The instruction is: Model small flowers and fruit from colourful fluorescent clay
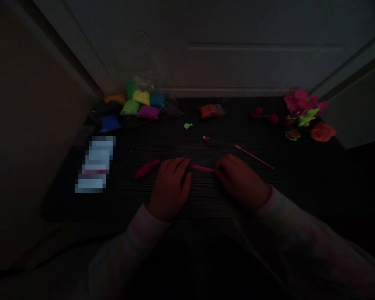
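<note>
The scene is very dark. My right hand (pixel 240 181) is closed with its fingertips around one end of a pink plastic clay knife (pixel 203 168), whose blade points left along the dark tabletop. My left hand (pixel 172 187) rests palm down beside the knife's tip, fingers stretched out and thumb apart; whether it touches the tip I cannot tell. Just left of that hand lies an elongated deep-pink piece (pixel 147 169). Beyond the hands sit a small green-and-red piece (pixel 206 138) and a small light-green piece (pixel 188 126). A thin pink stick tool (pixel 254 157) lies past my right hand.
Several bags of coloured clay (pixel 149 112) are heaped at the back left, with an orange bag (pixel 208 111) nearer the middle. At left lies a bright, blurred-out screen (pixel 96 164). Pink flower shapes (pixel 303 104) and a yellow-green figure (pixel 308 117) stand at the back right.
</note>
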The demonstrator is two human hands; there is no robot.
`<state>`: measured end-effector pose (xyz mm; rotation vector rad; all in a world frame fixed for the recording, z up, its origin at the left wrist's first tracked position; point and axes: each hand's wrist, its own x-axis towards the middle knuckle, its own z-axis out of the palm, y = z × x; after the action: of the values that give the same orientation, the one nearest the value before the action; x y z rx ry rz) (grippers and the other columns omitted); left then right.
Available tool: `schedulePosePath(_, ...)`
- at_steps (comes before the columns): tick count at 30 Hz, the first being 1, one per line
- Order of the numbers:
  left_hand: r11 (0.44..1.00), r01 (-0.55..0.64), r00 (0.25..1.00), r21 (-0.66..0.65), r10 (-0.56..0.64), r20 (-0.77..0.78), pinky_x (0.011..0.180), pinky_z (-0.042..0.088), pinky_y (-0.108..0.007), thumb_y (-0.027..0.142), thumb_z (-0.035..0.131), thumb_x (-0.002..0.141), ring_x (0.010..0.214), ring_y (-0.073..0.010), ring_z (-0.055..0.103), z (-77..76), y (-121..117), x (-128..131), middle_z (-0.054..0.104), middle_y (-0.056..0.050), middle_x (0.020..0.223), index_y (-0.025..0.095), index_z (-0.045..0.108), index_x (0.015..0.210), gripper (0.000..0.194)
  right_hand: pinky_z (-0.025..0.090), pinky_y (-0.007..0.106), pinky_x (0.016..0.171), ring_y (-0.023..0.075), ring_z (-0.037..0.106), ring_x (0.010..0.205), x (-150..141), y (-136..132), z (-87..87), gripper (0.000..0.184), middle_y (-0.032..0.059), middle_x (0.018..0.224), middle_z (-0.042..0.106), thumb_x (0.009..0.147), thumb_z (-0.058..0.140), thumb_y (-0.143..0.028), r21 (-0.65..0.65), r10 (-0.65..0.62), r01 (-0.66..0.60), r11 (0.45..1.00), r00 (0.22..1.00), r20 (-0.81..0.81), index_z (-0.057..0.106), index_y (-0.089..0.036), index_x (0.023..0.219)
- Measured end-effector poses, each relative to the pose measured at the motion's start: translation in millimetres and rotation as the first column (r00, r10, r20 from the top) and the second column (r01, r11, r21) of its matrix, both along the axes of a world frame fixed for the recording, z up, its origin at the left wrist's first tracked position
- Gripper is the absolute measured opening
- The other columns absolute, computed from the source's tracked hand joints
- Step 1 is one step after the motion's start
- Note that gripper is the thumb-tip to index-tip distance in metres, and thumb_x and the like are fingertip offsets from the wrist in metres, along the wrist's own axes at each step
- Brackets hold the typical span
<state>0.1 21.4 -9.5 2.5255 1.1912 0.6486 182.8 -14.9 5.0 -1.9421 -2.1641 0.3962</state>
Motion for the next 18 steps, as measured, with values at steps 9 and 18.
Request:
schedulePosePath(9,0.986,-0.096,0.961,-0.133,0.127,0.244,0.085,0.042,-0.035,0.02,0.044,0.081,0.092,-0.0139,0.052,2.4,4.6,-6.5,0.06,-0.004,0.095,0.016,0.057,0.096,0.02,0.04,0.029,0.065,0.0155,0.051,0.069,3.1,-23.2,-7.8,0.014,0.0056,0.074,0.056,0.081,0.038,-0.013,0.285,0.131,-0.12,0.951,0.991,-0.018,0.052,-0.014,0.083)
schedulePosePath(18,0.996,-0.073,0.982,-0.05,0.081,0.172,0.082,0.041,-0.036,0.018,0.044,0.08,0.087,-0.0153,0.051,2.6,2.1,-3.8,0.058,-0.005,0.09,0.015,0.058,0.098,0.023,0.042,0.031,0.071,0.0173,0.047,0.08,1.6,-16.1,-12.4,0.029,0.0084,0.086,0.053,0.082,0.036,-0.013,0.299,0.022,-0.007,0.954,0.999,-0.045,0.051,-0.015,0.106)
